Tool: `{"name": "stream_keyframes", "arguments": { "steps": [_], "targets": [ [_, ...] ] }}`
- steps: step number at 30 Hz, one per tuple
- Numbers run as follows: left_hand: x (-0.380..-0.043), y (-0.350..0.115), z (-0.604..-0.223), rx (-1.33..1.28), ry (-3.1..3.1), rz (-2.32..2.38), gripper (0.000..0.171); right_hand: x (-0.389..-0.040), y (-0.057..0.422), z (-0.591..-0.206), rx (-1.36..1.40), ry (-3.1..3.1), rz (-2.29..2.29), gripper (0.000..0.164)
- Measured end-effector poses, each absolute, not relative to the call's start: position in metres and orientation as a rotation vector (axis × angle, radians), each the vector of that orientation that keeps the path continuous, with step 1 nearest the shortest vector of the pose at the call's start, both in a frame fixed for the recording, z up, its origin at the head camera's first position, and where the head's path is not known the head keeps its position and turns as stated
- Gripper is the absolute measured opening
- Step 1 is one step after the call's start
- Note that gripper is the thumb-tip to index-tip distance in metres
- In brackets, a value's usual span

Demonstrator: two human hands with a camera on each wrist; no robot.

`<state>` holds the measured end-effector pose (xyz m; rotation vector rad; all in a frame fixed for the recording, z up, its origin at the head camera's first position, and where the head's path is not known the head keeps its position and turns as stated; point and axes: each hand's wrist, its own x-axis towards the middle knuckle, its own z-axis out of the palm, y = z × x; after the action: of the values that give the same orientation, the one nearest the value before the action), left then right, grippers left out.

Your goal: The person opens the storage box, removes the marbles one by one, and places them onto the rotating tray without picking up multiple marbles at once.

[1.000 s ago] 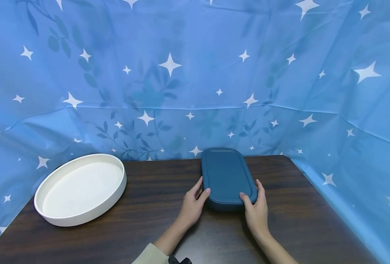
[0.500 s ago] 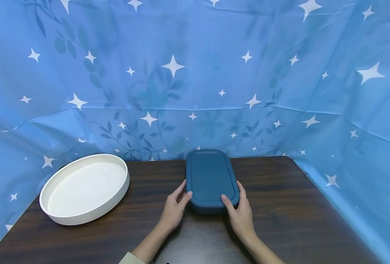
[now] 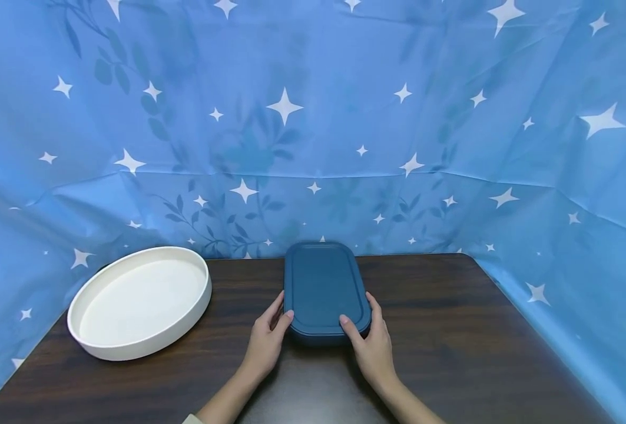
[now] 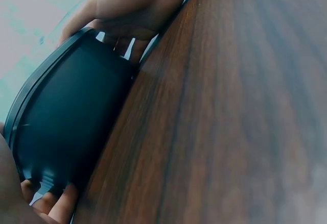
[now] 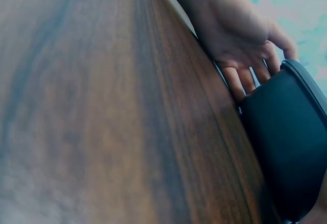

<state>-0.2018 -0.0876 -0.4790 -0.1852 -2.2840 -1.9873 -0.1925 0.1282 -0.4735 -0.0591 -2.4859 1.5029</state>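
A dark blue rectangular lunch box with a rounded, flat lid stands near the table's back edge in the head view. My left hand grips its near left corner, thumb on the lid's rim and fingers along the side wall. At the near right corner my right hand holds it the same way. Both wrist views show the box's dark side wall low against the wooden surface, between the two hands. The lid looks closed, so the inside is hidden.
A round white tray with a raised rim lies on the left of the dark wooden table. Directly behind the table's back edge hangs a blue curtain with white stars, which also runs along both sides.
Both hands have moved the lunch box to the left, nearer the round tray. Their grip looks the same. The head view has shifted slightly, and the tray has stayed in place.
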Motion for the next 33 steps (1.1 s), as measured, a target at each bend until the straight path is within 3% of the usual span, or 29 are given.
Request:
{"name": "stream_keyframes", "arguments": {
  "steps": [16, 33],
  "targets": [
    [-0.201, -0.09, -0.48, -0.164, -2.281, -1.997, 0.063, -0.195, 0.136, -0.473, 0.081, -2.507, 1.44, 0.094],
    [-0.2, -0.091, -0.48, -0.177, -2.285, -1.987, 0.061, -0.213, 0.146, -0.451, 0.789, -2.367, 0.669, 0.089]
  ]
}}
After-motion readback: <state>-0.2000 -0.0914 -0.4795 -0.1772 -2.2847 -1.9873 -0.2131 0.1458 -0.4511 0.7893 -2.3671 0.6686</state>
